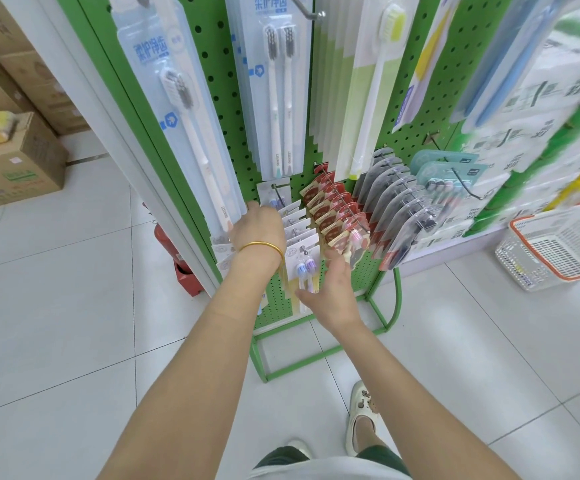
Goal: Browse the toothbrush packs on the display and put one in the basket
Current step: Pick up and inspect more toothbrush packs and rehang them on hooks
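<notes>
- the toothbrush packs are all on the display's hooks. a low row of white-card packs (297, 230) hangs in the middle, and its front pack (304, 268) shows small purple and blue brush heads. a row of red-card packs (337, 216) hangs just to its right.
- progress: this looks like the browsing stage. no pack has been lifted clear of its hook, so choosing one, pulling it off and carrying it over are all left to do.
- the basket (524, 268) sits on the floor to the right of the display, well apart from both hands, and no pack can be seen inside it.
- the left hand (257, 226) lies back-up on the rear of the white-card row. its fingers dip down among the cards and out of sight, so i cannot tell whether they pinch a pack or only part the row.
- the right hand (330, 289) is spread and relaxed, with the thumb out to the side. its fingers reach up to the lower end of the front red-card pack and seem to touch it. nothing is clasped in it.
- a gold bangle (261, 245) sits on the left wrist.
- further out, long two-brush packs (274, 98) hang higher on the green pegboard (212, 81), and clear grey packs (396, 209) hang right of the red row.
</notes>
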